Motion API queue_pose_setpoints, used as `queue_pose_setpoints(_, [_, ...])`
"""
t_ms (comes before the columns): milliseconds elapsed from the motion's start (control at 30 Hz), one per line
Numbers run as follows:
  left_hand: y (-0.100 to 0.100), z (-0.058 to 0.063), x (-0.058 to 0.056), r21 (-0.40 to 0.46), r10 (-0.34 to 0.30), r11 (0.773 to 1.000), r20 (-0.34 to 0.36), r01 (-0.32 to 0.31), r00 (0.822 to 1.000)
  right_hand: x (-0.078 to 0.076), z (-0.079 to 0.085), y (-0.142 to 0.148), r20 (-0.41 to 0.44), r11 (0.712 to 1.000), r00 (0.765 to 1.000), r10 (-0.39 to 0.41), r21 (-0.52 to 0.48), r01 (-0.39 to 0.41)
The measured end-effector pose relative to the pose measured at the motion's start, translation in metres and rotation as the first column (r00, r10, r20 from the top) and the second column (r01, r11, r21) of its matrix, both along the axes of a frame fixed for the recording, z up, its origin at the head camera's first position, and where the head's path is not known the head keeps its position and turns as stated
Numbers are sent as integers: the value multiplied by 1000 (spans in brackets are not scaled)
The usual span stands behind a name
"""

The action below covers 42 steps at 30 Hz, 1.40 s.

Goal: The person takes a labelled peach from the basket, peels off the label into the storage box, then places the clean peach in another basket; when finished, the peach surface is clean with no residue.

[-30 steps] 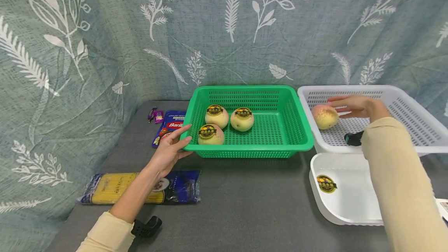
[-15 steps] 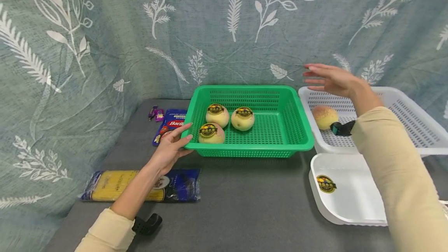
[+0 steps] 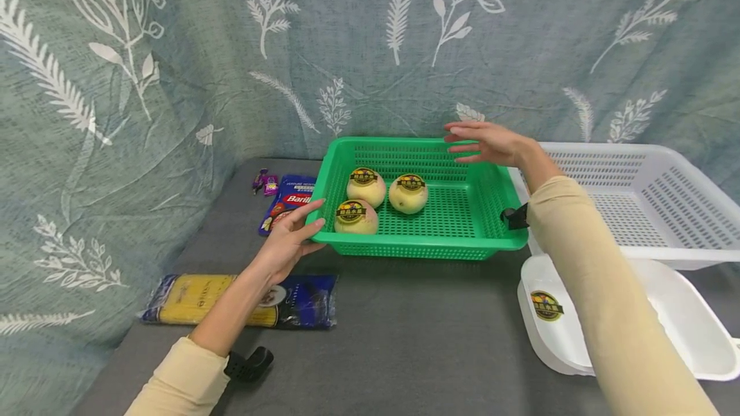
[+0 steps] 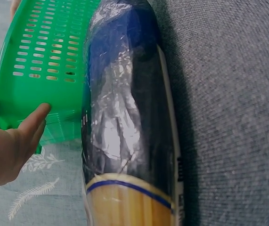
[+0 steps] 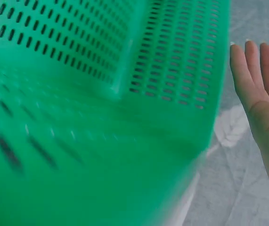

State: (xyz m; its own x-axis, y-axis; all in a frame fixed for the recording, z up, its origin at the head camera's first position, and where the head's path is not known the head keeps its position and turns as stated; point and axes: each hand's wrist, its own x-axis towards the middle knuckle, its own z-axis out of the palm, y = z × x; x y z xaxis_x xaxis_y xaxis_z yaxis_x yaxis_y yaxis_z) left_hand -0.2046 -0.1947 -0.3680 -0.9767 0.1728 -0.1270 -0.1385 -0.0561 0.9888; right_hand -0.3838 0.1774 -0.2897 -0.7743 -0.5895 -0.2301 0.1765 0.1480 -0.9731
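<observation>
My left hand (image 3: 289, 239) holds the left front corner of a green plastic basket (image 3: 416, 242). In the left wrist view, fingers (image 4: 34, 120) lie against the basket's outer wall. Three peaches with black-and-gold stickers sit in its left half: one at the back (image 3: 367, 192), one in front (image 3: 357, 225), one nearer the middle (image 3: 408, 201). Over the basket's back right part hovers my right hand (image 3: 484, 143), fingers extended and holding nothing. The right wrist view shows that hand (image 5: 261, 94) beyond the basket's rim.
A white basket (image 3: 624, 210) adjoins on the right, partly hidden by my right forearm. In front of it stands a white tray (image 3: 688, 320) with a loose sticker (image 3: 546, 305). Bagged spaghetti (image 3: 306, 303), a blue Barilla pouch (image 3: 289, 201) and small purple packets (image 3: 270, 185) lie left.
My right hand has let go of a peach in the white basket, risen and moved left over the green basket. My forearm now hides that peach. The left hand stays at its corner.
</observation>
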Motion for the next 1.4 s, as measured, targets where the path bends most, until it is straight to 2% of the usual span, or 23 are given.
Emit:
queue_pose_setpoints(133, [0,2,0,-2,-7,1000,-9,7,1000,-4,-10,-11,5,999,1000,7,47,-7])
queue_pose_setpoints(267, [0,1,0,-5,-10,1000,-6,10,1000,-6,-19,-20,-2,993,999,54,107,-54])
queue_pose_setpoints(467, [-1,-1,-1,3,-10,1000,-9,11,1000,-6,-29,-39,-18,964,990,140,228,-133])
queue_pose_setpoints(633, [-1,-1,-1,6,-15,1000,-17,15,1000,-3,-35,-58,-6,920,987,161,364,-148])
queue_pose_setpoints(800, [-1,0,0,-4,-14,1000,-6,14,1000,-2,-42,-75,0,849,982,188,503,-162])
queue_pose_setpoints(900, [-2,0,1,-10,-10,1000,-2,10,1000,-1,-44,-82,6,824,983,182,545,-156])
queue_pose_setpoints(1133, [-3,1,2,-6,-10,1000,-4,10,1000,0,-46,-88,88,817,973,212,530,-226])
queue_pose_setpoints(1400, [-1,0,1,-9,-8,1000,-1,8,1000,2,-46,-82,62,824,975,214,525,-214])
